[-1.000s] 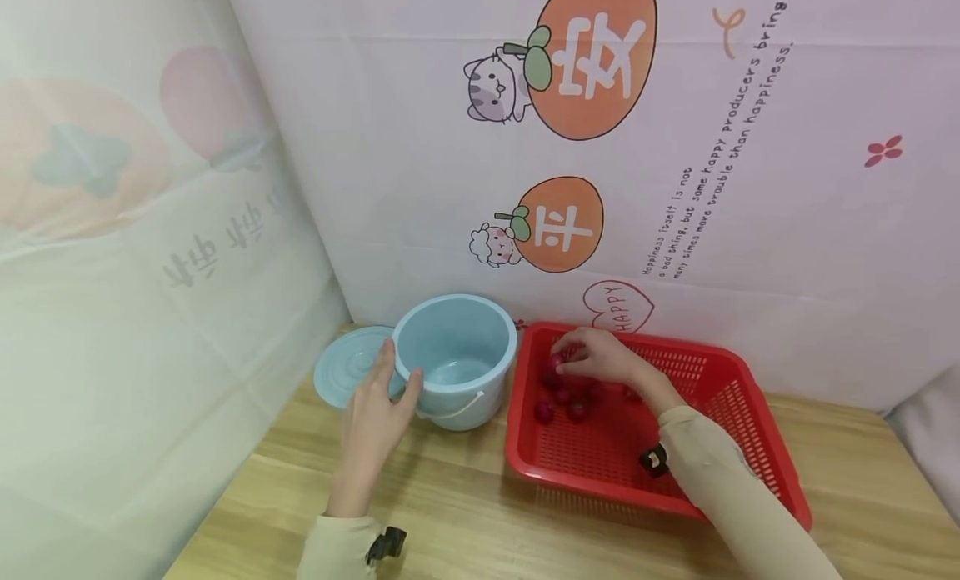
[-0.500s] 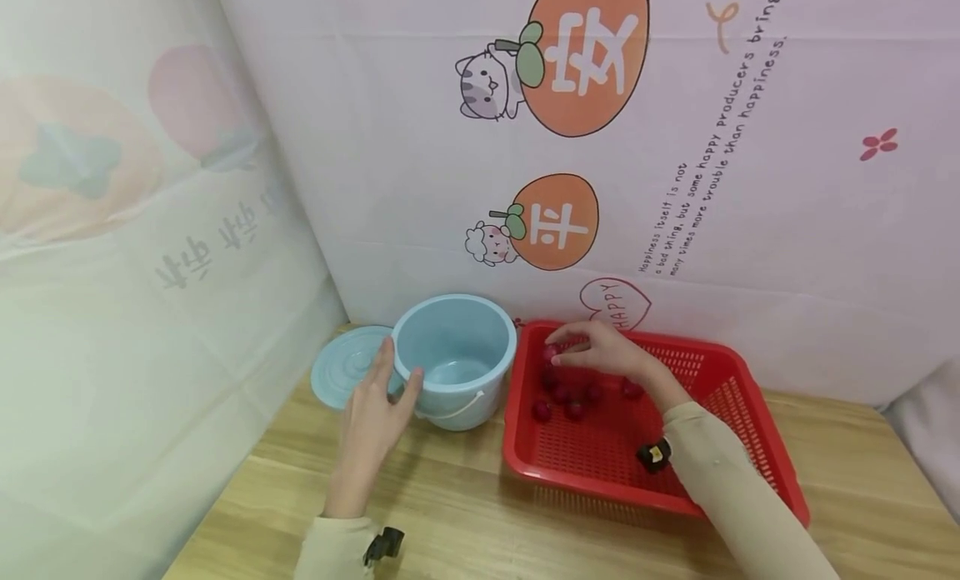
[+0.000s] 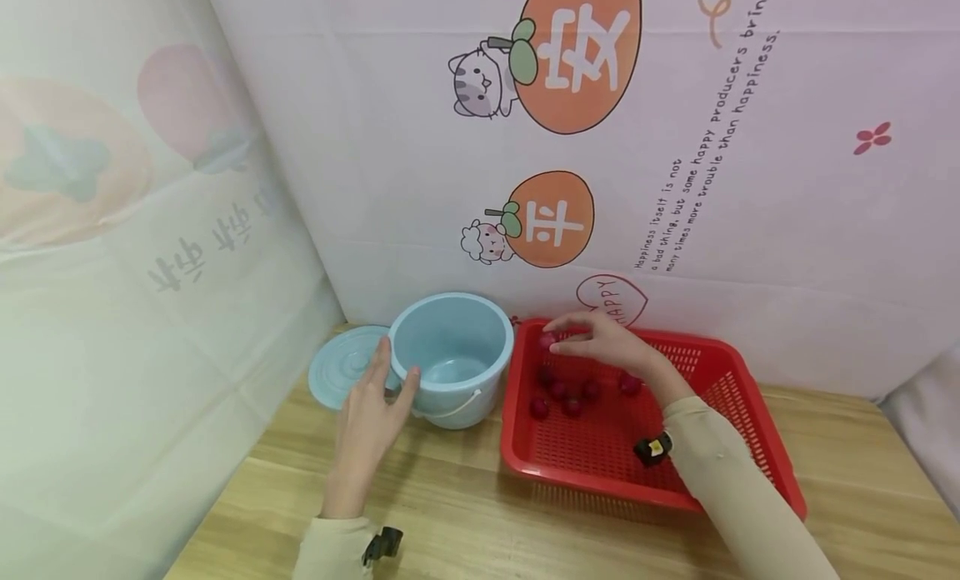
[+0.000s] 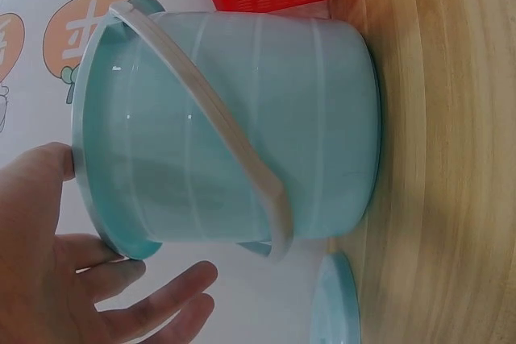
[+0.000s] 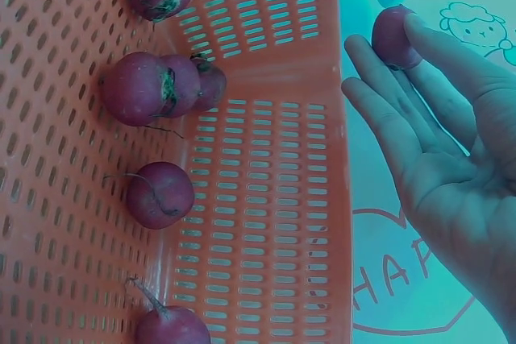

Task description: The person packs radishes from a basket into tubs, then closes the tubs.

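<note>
My right hand (image 3: 600, 343) pinches a red radish (image 5: 395, 38) between thumb and fingertips, just above the rim of the red basket (image 3: 517, 455). Several more radishes (image 3: 572, 407) lie on the basket floor, some with thin roots showing in the right wrist view. My left hand (image 3: 375, 417) rests against the rim of the light blue bucket (image 4: 242, 118), thumb and index finger spread and touching it, the other fingers loosely extended. The bucket stands upright with its inside bare and its pale handle (image 4: 210, 110) hanging down at the side.
A light blue lid (image 3: 345, 367) lies on the wooden table (image 3: 442, 513) left of the bucket, partly behind the left fingers. A white printed cloth (image 3: 420, 147) stands close behind the bucket and basket. Another cloth wall (image 3: 187, 355) borders the left side.
My right hand has lifted a radish from the pile in the basket and moved it up and slightly left toward the basket's back left rim. My left hand has stayed at the bucket.
</note>
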`<state>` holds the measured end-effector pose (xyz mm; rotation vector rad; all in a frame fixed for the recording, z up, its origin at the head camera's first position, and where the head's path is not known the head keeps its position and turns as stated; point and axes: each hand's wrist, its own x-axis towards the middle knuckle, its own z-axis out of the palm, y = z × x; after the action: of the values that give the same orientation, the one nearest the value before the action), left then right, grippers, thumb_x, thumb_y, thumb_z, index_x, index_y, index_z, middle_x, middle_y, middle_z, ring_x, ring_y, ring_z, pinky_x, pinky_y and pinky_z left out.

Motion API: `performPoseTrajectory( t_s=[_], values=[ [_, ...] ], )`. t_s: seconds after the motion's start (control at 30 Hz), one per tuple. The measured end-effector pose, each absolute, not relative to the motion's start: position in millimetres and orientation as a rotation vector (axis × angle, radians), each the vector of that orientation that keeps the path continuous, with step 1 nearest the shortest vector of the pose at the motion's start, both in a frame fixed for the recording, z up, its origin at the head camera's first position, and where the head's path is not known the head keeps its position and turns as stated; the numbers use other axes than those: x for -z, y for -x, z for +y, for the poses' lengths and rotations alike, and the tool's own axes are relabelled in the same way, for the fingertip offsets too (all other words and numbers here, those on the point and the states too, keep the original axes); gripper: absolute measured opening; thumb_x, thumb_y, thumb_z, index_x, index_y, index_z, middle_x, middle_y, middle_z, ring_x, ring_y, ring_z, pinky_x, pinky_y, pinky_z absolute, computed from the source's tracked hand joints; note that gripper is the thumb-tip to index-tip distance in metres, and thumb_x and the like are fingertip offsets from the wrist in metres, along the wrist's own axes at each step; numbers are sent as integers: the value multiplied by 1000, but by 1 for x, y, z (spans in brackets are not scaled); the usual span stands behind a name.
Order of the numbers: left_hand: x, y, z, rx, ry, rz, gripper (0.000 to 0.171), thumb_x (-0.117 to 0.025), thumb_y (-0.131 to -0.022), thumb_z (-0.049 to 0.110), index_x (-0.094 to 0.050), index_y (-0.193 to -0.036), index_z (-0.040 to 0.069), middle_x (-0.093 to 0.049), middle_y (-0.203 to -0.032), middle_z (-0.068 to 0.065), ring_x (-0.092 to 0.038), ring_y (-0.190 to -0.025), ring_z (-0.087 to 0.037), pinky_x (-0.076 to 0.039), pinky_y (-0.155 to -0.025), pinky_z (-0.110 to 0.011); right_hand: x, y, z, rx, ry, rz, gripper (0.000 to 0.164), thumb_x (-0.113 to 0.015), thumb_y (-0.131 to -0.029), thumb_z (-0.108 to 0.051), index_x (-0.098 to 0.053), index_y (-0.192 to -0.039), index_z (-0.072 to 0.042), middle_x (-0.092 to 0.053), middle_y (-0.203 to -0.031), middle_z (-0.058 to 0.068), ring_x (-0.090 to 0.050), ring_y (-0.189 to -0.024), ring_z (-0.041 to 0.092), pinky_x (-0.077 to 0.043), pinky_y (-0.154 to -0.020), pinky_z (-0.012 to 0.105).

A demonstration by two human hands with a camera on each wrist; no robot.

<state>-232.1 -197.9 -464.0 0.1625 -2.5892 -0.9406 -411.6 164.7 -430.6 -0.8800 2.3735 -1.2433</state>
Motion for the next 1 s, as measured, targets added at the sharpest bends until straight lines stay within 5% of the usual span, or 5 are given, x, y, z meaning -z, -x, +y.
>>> performPoseTrajectory(
  t_s=[0.3,0.53,0.77,1.0],
  values=[
    [464,233,-198,954,-178,-2604,87,-45,-104,71,-29,-168,15,-34,-169,-7,-73,-110,-34,-61,-78,-50,423,406,165,1357,786,2327,37,-80,-97,-35,-73,-131,-21,-69,-134,3,-67,-120,26,-57,-101,49],
    [464,233,-198,950,-172,-2605,87,-45,-104,70,-29,-168,14,-35,-169,-9,-73,-111,-37,-61,-75,-49,422,405,164,1457,730,2256,39,-80,-97,-33,-71,-133,-20,-64,-140,5,-63,-126,29,-52,-106,57],
    [463,233,-198,956,-166,-2602,86,-45,-105,69,-28,-168,14,-34,-169,-10,-64,-127,-42,-59,-87,-56,422,405,163,1563,693,2181,42,-80,-97,-31,-69,-137,-19,-67,-137,7,-63,-128,28,-50,-109,57],
    [464,232,-199,963,-163,-2598,87,-47,-104,69,-29,-168,13,-34,-169,-9,-71,-116,-38,-60,-87,-56,422,404,159,1657,674,2093,44,-78,-99,-24,-65,-139,-10,-69,-135,13,-66,-128,33,-46,-111,59]
  ],
)
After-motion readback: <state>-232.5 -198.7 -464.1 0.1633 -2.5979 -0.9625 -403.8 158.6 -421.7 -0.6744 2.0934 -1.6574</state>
